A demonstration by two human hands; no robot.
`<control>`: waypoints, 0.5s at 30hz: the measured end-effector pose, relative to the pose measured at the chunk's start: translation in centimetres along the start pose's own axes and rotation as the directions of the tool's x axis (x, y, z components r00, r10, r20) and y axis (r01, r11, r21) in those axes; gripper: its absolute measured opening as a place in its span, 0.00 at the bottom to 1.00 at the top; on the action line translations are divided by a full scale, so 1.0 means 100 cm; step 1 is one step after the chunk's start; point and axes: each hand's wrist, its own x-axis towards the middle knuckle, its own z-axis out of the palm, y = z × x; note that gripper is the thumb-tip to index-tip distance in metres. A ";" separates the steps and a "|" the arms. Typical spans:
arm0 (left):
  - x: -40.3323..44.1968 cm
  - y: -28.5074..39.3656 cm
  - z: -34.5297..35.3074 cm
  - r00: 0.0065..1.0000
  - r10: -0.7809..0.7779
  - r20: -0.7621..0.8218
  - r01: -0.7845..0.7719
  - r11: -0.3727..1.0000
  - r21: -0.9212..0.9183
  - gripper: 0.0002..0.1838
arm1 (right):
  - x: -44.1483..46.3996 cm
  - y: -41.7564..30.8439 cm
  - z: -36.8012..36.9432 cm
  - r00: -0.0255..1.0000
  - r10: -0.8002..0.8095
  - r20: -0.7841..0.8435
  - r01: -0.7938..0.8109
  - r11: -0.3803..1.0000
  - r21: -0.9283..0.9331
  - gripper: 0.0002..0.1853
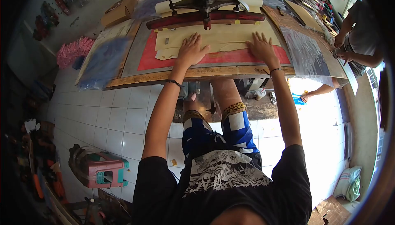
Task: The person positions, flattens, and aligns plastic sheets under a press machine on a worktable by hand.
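Observation:
Both of my hands rest palm down on the machine's work surface, fingers spread. Under my left hand [191, 52] and my right hand [263, 49] lies a pale yellow sheet [224, 40] with an uneven near edge. It overlaps a red sheet [230, 57] on a grey board [131, 63]. A small metal piece [166, 41] sits on the yellow sheet, left of my left hand. Just beyond my hands, a red bar [177, 20] hangs from a black metal press head [205, 4]. Neither hand grips anything.
Clear plastic sheets lie at the left [103, 62] and right [306, 52] of the table. A wooden edge [197, 73] runs along the front. Another person [362, 36] stands at the far right, holding something flat. A pink and green stool [105, 169] is on the floor.

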 end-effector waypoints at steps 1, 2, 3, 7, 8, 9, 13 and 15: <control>-0.001 -0.001 0.002 1.000 0.003 -0.011 -0.003 1.000 -0.002 0.45 | -0.004 -0.008 0.006 0.992 -0.114 -0.051 0.118 0.990 0.078 0.37; -0.001 -0.001 0.003 1.000 0.007 -0.005 -0.007 1.000 -0.003 0.45 | -0.009 -0.018 0.011 0.968 -0.224 -0.112 0.239 0.959 0.151 0.37; -0.002 -0.001 0.001 1.000 0.008 -0.001 -0.008 1.000 -0.001 0.44 | -0.017 -0.030 0.010 0.966 -0.248 -0.070 0.256 0.954 0.158 0.36; -0.003 -0.002 -0.014 0.997 -0.075 0.027 0.071 0.989 0.129 0.42 | -0.024 -0.057 -0.004 0.953 -0.302 0.007 0.295 0.936 0.194 0.31; -0.007 0.000 -0.014 0.995 -0.079 0.061 0.071 0.990 0.119 0.42 | -0.021 -0.056 -0.006 0.955 -0.294 0.033 0.284 0.942 0.179 0.31; -0.012 0.003 -0.018 0.992 -0.078 0.094 0.068 0.992 0.111 0.42 | -0.018 -0.057 -0.008 0.958 -0.282 0.054 0.270 0.948 0.166 0.31; -0.013 0.000 -0.022 0.992 -0.099 0.083 0.089 0.988 0.122 0.42 | 0.000 -0.071 -0.001 0.952 -0.304 0.041 0.299 0.948 0.109 0.30; -0.008 -0.012 -0.027 0.989 -0.102 0.111 0.087 0.988 0.126 0.44 | 0.013 -0.073 -0.007 0.917 -0.393 0.064 0.391 0.919 0.041 0.30</control>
